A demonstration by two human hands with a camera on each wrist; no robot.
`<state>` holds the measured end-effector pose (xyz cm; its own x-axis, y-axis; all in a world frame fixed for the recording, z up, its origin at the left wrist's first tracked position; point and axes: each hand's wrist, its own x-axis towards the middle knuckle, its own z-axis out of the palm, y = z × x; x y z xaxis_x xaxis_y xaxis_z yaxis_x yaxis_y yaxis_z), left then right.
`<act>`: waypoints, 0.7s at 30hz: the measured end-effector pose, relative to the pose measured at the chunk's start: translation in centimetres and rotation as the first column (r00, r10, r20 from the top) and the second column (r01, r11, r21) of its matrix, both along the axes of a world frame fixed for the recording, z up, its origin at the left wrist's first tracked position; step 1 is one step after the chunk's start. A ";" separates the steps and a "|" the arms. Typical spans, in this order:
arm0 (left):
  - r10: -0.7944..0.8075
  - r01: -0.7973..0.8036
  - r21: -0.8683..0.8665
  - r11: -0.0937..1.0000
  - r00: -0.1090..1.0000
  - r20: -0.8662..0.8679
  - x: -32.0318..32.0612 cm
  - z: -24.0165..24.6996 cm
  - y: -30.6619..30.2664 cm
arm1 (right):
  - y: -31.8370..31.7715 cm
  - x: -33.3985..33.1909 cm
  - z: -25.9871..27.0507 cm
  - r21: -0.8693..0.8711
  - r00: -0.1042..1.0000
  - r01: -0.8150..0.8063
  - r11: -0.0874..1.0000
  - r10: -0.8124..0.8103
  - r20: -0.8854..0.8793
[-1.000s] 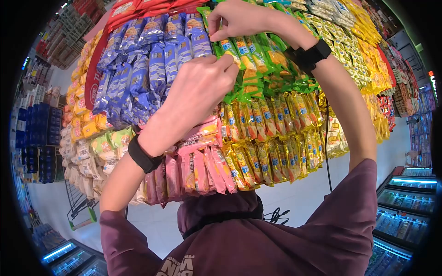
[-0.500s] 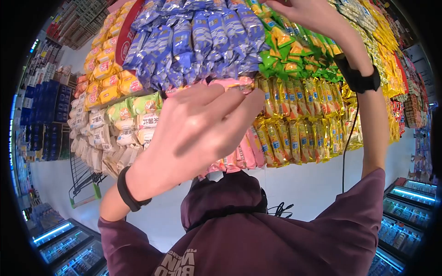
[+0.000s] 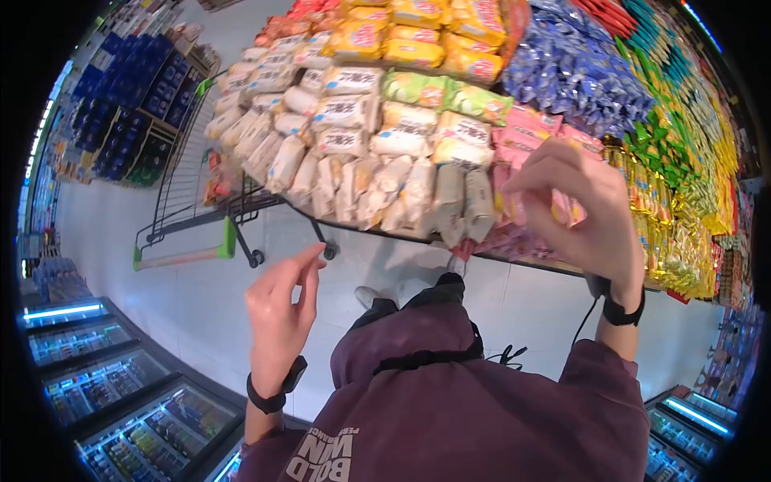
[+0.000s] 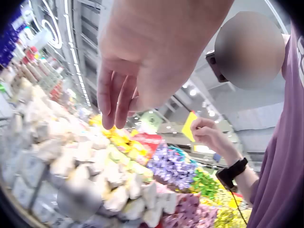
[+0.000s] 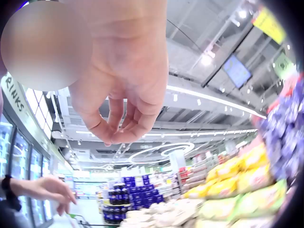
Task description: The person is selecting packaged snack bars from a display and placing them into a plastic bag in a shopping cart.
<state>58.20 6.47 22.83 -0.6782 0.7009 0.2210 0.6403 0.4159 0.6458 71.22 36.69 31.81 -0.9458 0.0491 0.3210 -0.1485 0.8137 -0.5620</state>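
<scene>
In the head view the left hand [image 3: 277, 309] hangs over the floor short of the display's front edge, fingers loosely bent and holding nothing; the left wrist view shows the same hand [image 4: 137, 71] with relaxed fingers. The right hand [image 3: 582, 209] is in the air in front of the pink packets [image 3: 526, 128], its fingers loosely curled. Seen from the right wrist, this hand [image 5: 123, 90] has thumb and fingertips close together with nothing visible between them. White packets [image 3: 345, 112], yellow packets [image 3: 418, 52] and blue packets [image 3: 562, 72] fill the display.
A shopping cart [image 3: 189, 249] with a green-ended handle stands left of the display. Stacked dark blue boxes [image 3: 120, 100] are behind it. Glass-door coolers [image 3: 144, 386] line the lower left. A black cable [image 3: 585, 321] hangs by the right wrist. Green packets [image 3: 658, 153] lie at the right.
The head view has swung left towards the white packets and cart. Both hands have come away from the green and blue packets; the left has moved down and left, over the floor.
</scene>
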 end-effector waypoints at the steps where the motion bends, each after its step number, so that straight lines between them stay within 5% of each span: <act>1: 0.089 -0.086 -0.046 0.995 0.993 0.073 -0.4 -0.9 -3.1 | -3.4 -1.2 -0.4 -0.141 0.990 0.002 0.990 0.018 0.138; 5: 0.049 -0.071 -0.337 0.939 0.996 -0.074 -2.4 -4.8 -12.7 | -12.7 -7.9 -7.7 -0.178 0.949 -0.246 0.953 0.274 0.156; 10: 0.175 -0.178 -0.246 0.953 0.984 -0.035 -7.9 -7.6 -18.5 | -19.4 -13.7 -14.1 -0.145 0.897 -0.359 0.922 0.383 0.219; 13: 0.146 -0.198 -0.311 0.930 0.972 -0.182 -12.2 -8.4 -20.0 | -21.3 -15.3 -15.5 -0.186 0.866 -0.381 0.906 0.420 0.272; 17: 0.051 -0.088 -0.529 0.844 0.995 -0.084 -17.1 -11.1 -21.3 | -23.0 -17.1 -17.0 -0.191 0.852 -0.351 0.917 0.398 0.341; 21: -0.071 -0.020 -0.508 0.861 0.985 -0.159 -20.0 -12.9 -21.3 | -24.0 -20.0 -18.4 -0.231 0.838 -0.331 0.915 0.397 0.374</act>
